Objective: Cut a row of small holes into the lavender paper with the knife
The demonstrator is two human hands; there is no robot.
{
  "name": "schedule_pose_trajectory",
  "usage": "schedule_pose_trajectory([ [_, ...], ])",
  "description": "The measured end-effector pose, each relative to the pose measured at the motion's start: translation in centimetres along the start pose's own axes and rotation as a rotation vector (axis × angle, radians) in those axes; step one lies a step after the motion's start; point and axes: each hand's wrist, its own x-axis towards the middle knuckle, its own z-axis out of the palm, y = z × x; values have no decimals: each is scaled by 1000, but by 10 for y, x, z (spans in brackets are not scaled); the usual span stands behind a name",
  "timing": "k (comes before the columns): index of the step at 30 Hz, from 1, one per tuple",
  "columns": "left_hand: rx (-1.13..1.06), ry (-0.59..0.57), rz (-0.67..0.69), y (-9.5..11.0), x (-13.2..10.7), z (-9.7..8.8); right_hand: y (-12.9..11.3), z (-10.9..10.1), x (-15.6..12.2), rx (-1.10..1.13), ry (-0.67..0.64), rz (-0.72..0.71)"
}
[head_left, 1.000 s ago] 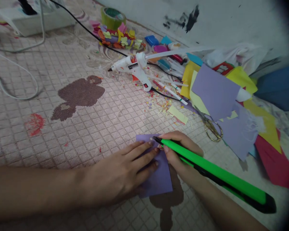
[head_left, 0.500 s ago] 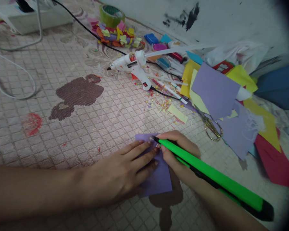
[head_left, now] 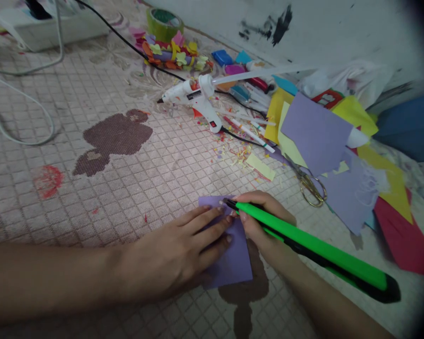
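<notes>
Head view puts your left hand point(head_left: 173, 254) flat on a square lavender paper sheet point(head_left: 229, 261), with its fingers point(head_left: 207, 223) spread and pressing down, gripping nothing. Your right hand point(head_left: 265, 226) is curled shut around a green utility knife point(head_left: 314, 249), and the knife's dark tip rests near the sheet's upper edge, just beside your left fingertips. You can't tell from this view whether the blade is biting into the paper.

The sheet lies on a pale pink woven mat point(head_left: 92, 212), directly under both hands, with its lower part running toward six o'clock.

The step in hand looks like holding the sheet steady and setting the knife at its edge. Any stroke from here calls for your left hand to stay flat, with your fingers kept clear of the blade's line.

From your hands, gold-handled scissors point(head_left: 309, 188) lie at about two o'clock, and a red paper sheet point(head_left: 403, 240) at about three. Paper scraps point(head_left: 236, 157) are scattered at twelve, a hot glue gun point(head_left: 191, 96) sits at about eleven, and cut paper shapes point(head_left: 173, 54) and a roll of green tape point(head_left: 164, 23) lie farther off beyond it.
</notes>
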Motion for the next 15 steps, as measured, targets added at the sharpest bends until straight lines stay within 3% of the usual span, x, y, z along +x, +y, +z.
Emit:
schedule_pose_trajectory([
  [15, 9, -5, 1, -1, 1, -2, 1, 1, -1, 15, -39, 5],
])
